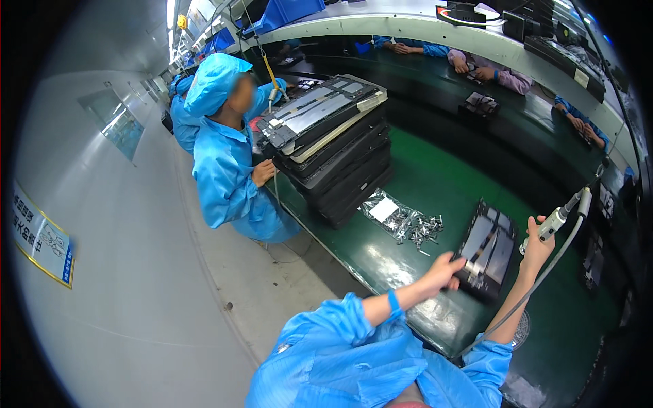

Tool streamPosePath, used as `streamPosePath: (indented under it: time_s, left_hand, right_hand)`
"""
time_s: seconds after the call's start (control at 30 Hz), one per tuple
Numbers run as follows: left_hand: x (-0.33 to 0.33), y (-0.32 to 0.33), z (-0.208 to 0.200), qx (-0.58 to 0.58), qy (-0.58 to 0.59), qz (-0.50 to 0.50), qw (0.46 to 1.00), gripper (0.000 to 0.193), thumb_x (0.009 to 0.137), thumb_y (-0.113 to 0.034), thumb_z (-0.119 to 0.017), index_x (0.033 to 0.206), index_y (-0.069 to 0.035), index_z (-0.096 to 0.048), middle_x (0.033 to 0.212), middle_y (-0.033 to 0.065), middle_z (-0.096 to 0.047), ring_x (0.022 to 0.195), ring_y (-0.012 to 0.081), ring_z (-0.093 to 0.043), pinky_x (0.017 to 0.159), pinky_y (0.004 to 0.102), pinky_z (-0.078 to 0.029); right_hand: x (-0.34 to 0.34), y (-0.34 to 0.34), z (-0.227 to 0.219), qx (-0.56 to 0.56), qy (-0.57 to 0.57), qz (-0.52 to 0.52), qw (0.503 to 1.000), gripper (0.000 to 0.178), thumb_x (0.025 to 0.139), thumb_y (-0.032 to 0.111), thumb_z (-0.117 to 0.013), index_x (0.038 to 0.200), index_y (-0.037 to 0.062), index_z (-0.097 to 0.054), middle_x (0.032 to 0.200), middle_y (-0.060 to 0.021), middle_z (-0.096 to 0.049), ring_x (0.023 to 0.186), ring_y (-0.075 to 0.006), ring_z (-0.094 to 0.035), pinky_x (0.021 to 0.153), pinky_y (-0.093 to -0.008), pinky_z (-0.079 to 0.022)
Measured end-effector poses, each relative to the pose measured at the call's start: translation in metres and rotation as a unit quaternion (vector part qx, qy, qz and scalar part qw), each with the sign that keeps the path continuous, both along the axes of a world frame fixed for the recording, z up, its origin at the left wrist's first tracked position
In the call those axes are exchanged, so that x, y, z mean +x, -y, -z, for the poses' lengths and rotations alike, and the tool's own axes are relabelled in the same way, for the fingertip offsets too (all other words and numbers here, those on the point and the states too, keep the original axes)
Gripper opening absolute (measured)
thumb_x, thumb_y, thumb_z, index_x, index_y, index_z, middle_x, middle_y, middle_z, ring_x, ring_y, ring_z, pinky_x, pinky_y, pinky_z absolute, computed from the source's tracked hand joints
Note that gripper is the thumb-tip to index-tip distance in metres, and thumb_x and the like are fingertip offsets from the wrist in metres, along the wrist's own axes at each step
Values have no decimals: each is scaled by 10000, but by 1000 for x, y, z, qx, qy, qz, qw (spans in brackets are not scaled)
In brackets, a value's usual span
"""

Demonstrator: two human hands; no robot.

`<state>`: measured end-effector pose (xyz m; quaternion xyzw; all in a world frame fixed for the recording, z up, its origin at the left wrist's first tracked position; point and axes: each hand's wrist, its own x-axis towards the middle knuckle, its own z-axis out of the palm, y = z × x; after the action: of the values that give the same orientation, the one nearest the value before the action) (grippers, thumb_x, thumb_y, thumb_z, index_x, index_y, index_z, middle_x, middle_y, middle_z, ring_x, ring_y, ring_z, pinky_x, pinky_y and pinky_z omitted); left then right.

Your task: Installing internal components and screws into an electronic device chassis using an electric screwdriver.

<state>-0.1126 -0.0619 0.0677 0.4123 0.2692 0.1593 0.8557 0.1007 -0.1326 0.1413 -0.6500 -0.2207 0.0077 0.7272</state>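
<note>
My left hand (pixel 441 273) grips the lower left edge of an opened tablet (pixel 487 243), its thumb over the rim. The tablet lies in front of me in a black holder on the green bench, with silver and dark inner parts showing. My right hand (pixel 537 241) is closed around a pale corded electric screwdriver (pixel 554 223), just right of the tablet. I cannot make out the screwdriver's tip. Left of the tablet, a heap of small metal screws (pixel 423 229) spills from a clear plastic bag (pixel 384 207) with a white label.
A tall stack of black trays (pixel 347 163) with an opened device (pixel 320 105) on top stands at the left. Beside it works a person in blue (pixel 228 149). A grey cable (pixel 544 272) crosses my right forearm. A dark conveyor belt (pixel 428 81) runs beyond the bench, with other workers' hands.
</note>
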Motion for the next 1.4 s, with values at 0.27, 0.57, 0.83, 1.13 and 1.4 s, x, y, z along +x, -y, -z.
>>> streamPosePath:
  time_s: [0.27, 0.57, 0.83, 1.13, 1.4]
  left_hand:
    - [165, -86, -9, -8, -51, -131, 990, 242, 895, -191, -607, 886, 44, -549, 666, 128, -623, 456, 177, -595, 348, 272, -427]
    - [191, -96, 40, 9, 129, -108, 986, 646, 889, -9, -577, 1444, -23, -249, 1164, 150, -568, 1010, 219, -609, 883, 320, -469]
    - [127, -53, 38, 227, 124, -25, 966, 399, 928, -40, -540, 1297, 55, -421, 1205, 183, -576, 1037, 213, -618, 940, 305, -454]
    - [140, -36, 38, 286, 63, -72, 954, 286, 923, -51, -554, 1192, 40, -518, 1045, 145, -654, 826, 158, -662, 779, 268, -513]
    - [141, -46, 46, 186, 139, -23, 972, 495, 830, 4, -606, 1302, -27, -459, 1138, 114, -611, 973, 143, -609, 866, 264, -480]
  right_hand:
    - [21, 42, -8, -67, -46, 50, 995, 350, 753, 104, -783, 1055, 47, -614, 879, -24, -599, 769, -115, -541, 730, -263, -424]
    - [10, 85, -62, -245, 25, -100, 964, 590, 660, 172, -837, 1167, 22, -575, 925, -107, -667, 797, -198, -636, 734, -332, -517]
    - [78, 126, -104, -439, 104, -96, 887, 569, 720, 109, -723, 1251, 43, -531, 1102, -154, -654, 980, -257, -646, 844, -353, -515]
    - [257, 219, 43, -485, -66, 231, 841, 1016, 439, 357, -936, 1208, -159, -519, 1121, -236, -636, 1074, -333, -609, 948, -371, -453]
    - [210, 122, 26, -248, -210, 132, 936, 419, 703, 414, -828, 766, 66, -602, 603, 25, -518, 436, -56, -431, 382, -186, -339]
